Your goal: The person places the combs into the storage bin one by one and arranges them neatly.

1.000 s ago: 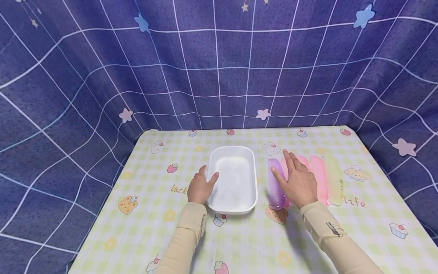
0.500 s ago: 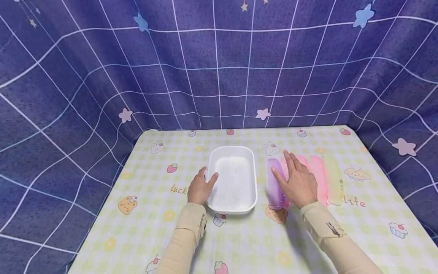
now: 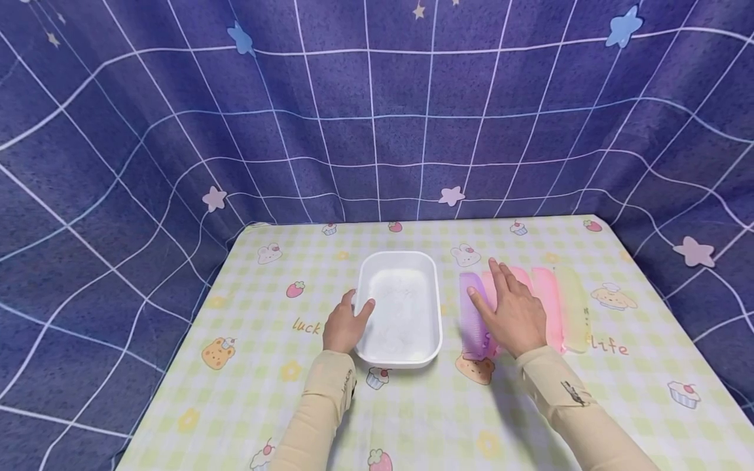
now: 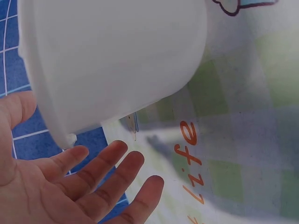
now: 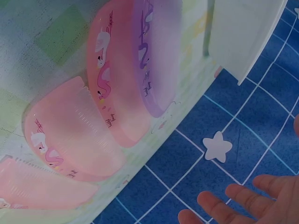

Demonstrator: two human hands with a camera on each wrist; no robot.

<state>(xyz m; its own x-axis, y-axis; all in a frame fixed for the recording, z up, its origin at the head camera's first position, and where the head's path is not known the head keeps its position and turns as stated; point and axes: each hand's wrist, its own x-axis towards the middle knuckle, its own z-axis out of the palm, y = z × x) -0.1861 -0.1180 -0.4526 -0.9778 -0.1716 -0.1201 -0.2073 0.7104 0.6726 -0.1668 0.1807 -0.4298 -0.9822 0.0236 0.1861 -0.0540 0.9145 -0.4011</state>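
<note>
A white rectangular plastic tub (image 3: 398, 362) stands mid-table, with nothing visible inside. My left hand (image 3: 343, 322) is at its left side, thumb over the rim in the head view. From the left wrist, the relaxed fingers (image 4: 103, 179) spread beside the tub's wall (image 4: 117, 60), the nearest fingertip right at the rim. To the right lies a row of translucent combs: a purple comb (image 3: 471, 317), several pink combs (image 3: 549, 304) and a yellow-green comb (image 3: 571, 311). My right hand (image 3: 517, 317) hovers flat above them, fingers straight, hiding part of the pink ones. Flamingo prints decorate a pink comb (image 5: 117, 79).
A checked tablecloth (image 3: 247, 399) with cartoon prints covers the table. Its far edge meets a blue grid-patterned curtain (image 3: 330, 144), which also hangs along both sides.
</note>
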